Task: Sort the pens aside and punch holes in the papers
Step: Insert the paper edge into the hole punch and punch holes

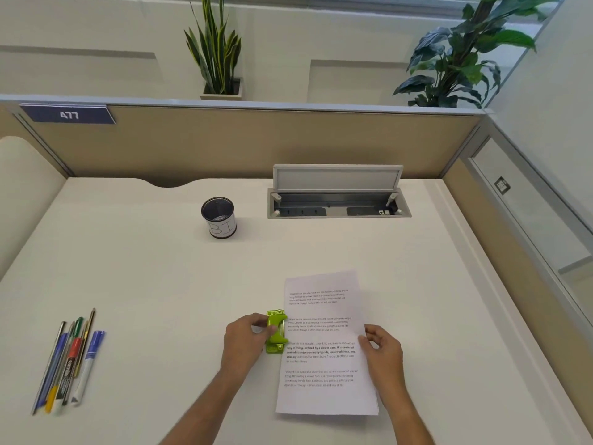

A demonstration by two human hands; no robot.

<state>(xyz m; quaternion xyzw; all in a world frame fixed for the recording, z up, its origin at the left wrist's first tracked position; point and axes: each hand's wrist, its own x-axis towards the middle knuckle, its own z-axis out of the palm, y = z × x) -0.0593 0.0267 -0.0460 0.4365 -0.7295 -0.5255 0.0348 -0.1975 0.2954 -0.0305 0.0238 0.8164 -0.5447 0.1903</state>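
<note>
A stack of printed white papers (pixel 324 374) lies on the desk in front of me. A green hole punch (pixel 276 330) sits at the middle of the stack's left edge. My left hand (pixel 245 338) grips the punch from the left side. My right hand (pixel 382 348) pinches the right edge of the papers. Several pens and markers (pixel 69 358) lie side by side in a row at the near left of the desk, apart from both hands.
A dark mesh pen cup (pixel 219 217) with a white label stands at the back centre. An open cable box (pixel 337 200) with its lid raised is set into the desk behind the papers. A beige partition (pixel 256 142) and a glass side panel (pixel 529 220) bound the white desk (pixel 144 284).
</note>
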